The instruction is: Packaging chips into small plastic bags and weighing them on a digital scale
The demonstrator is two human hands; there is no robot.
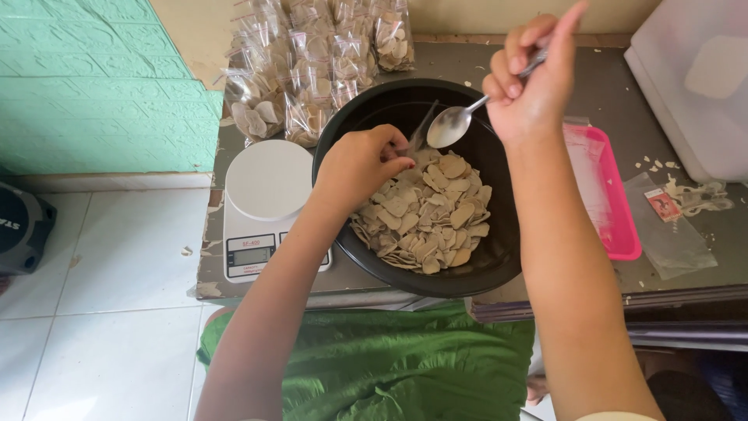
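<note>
Left hand [360, 165] curled shut inside black bowl [499, 257], at about 10 o'clock of the bowl, fingertips pinching what looks like a clear plastic bag [421, 129] standing open just above the chips; bag mostly see-through, hard to confirm. Right hand [531, 84] raised over bowl's 1 o'clock rim, closed on handle of metal spoon [449, 125]; spoon bowl empty, tilted down toward centre, just beside the bag mouth.

Pale flat chips [428, 214] piled in bowl, heaped toward 6 o'clock, touching left hand's knuckles. Bowl sitting on grey desk [608, 93], near its front edge.

White digital kitchen scale [266, 204] at 9 o'clock of bowl, touching or nearly touching its rim, platform bare. Stack of filled clear packets [312, 70] with same chips at 11–12 o'clock, against the wall. Pink tray [619, 210] at 3 o'clock, partly under right forearm, clear film lying on it. Loose flat plastic bag [670, 234] further out at 3 o'clock, crumbs around. White plastic container [693, 78] at 2 o'clock, desk corner. Green cloth [389, 366] at 6 o'clock below desk edge.
</note>
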